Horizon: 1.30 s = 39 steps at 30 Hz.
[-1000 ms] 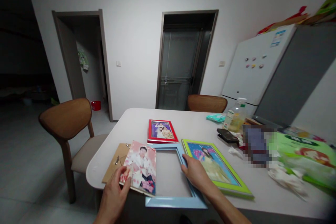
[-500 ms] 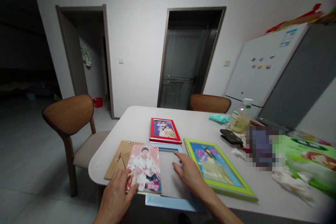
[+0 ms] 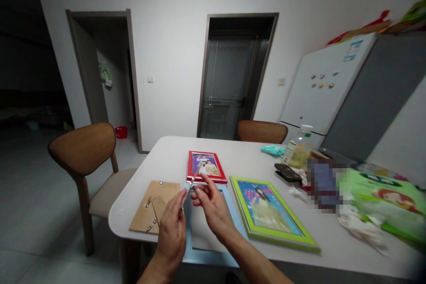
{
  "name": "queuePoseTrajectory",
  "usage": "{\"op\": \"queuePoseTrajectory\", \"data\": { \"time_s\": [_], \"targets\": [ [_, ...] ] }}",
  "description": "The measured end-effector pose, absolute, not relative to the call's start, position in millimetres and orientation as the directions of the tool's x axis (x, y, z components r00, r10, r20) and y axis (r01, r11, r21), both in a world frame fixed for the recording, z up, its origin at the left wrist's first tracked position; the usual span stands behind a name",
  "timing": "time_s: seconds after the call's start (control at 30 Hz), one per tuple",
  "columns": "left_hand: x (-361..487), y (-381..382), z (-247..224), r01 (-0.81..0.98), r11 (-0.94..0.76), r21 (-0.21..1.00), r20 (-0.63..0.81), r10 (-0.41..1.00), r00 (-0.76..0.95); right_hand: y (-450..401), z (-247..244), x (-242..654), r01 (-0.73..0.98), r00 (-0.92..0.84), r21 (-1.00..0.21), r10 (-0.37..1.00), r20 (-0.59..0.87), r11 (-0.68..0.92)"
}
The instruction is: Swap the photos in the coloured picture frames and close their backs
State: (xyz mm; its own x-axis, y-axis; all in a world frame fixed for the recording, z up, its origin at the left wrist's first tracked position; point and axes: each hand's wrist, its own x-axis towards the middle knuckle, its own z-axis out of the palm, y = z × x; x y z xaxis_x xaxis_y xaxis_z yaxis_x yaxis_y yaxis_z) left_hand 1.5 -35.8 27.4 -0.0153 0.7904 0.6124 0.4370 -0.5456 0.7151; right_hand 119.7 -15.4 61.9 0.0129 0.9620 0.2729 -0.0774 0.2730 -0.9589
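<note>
A thin photo print [image 3: 191, 183], turned up nearly edge-on, stands in my left hand [image 3: 172, 226], its picture side hardly visible. My left fingers are closed along it. My right hand [image 3: 213, 208] is just to its right, fingers apart and partly bent; whether the fingertips touch the print I cannot tell. Below both hands lies a light blue picture frame [image 3: 213, 257] without a picture in it. Left of it is a brown backing board [image 3: 143, 206] with metal clips and a stand flap. A red picture frame [image 3: 206, 166] with a photo lies beyond.
A lime green picture frame [image 3: 273, 213] lies to the right. Farther right are a black phone-like object [image 3: 288, 173], a bottle [image 3: 297, 146], a turquoise packet [image 3: 273, 150], crumpled tissues [image 3: 362, 233] and a green package [image 3: 389, 191]. Chairs [image 3: 83, 151] stand around the white table [image 3: 123, 217].
My left hand has lifted the photo print off the backing board and tilted it edge-on. My right hand has moved left from the blue frame's right side towards the print.
</note>
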Motion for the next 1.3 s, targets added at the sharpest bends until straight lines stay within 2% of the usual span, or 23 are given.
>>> {"op": "queuePoseTrajectory", "data": {
  "time_s": [0.1, 0.17, 0.27, 0.37, 0.47, 0.53, 0.63, 0.73, 0.8, 1.1, 1.2, 1.3],
  "targets": [
    [12, -38, 40, 0.112, -0.415, 0.903, 0.430, 0.880, -0.203, -13, 44, 129, -0.028, 0.062, -0.997, 0.995, 0.072, 0.074],
    [21, -40, 38, -0.109, -0.323, 0.940, 0.294, 0.931, -0.218, -11, 30, 136, -0.091, 0.054, -0.995, 0.997, -0.057, -0.052],
    [27, -40, 26, -0.241, -0.220, 0.945, 0.188, 0.971, -0.149, -9, 21, 153, -0.152, 0.100, -0.986, 0.992, -0.078, -0.062],
    [21, -39, 14, -0.139, -0.188, 0.972, 0.178, 0.981, -0.080, -5, 21, 177, 0.060, 0.173, -0.997, 0.984, -0.032, -0.043],
    [10, -40, 7, 0.171, -0.224, 0.960, 0.227, 0.974, -0.002, 1, 16, 199, 0.322, 0.176, -0.944, 0.984, -0.009, -0.066],
    [7, -44, 3, 0.369, -0.313, 0.875, 0.294, 0.950, 0.107, 3, 10, 205, 0.429, 0.166, -0.902, 0.986, 0.031, -0.044],
    [9, -50, -2, 0.510, -0.474, 0.718, 0.390, 0.881, 0.269, 5, 5, 205, 0.499, 0.141, -0.866, 0.983, 0.117, 0.032],
    [11, -53, -5, 0.587, -0.542, 0.601, 0.430, 0.839, 0.335, 7, 6, 204, 0.527, 0.133, -0.848, 0.979, 0.154, 0.062],
    [11, -54, -5, 0.617, -0.549, 0.564, 0.422, 0.834, 0.357, 9, 6, 206, 0.520, 0.134, -0.853, 0.981, 0.143, 0.053],
    [13, -58, 8, 0.681, -0.512, 0.523, 0.261, 0.857, 0.445, 15, 2, 204, 0.560, 0.133, -0.827, 0.982, 0.135, 0.037],
    [12, -60, 12, 0.690, -0.507, 0.517, 0.222, 0.858, 0.464, 14, 3, 201, 0.631, 0.144, -0.775, 0.975, 0.167, 0.039],
    [12, -61, 13, 0.695, -0.517, 0.500, 0.216, 0.851, 0.478, 11, 3, 196, 0.741, 0.138, -0.667, 0.956, 0.259, 0.073]
  ]
}}
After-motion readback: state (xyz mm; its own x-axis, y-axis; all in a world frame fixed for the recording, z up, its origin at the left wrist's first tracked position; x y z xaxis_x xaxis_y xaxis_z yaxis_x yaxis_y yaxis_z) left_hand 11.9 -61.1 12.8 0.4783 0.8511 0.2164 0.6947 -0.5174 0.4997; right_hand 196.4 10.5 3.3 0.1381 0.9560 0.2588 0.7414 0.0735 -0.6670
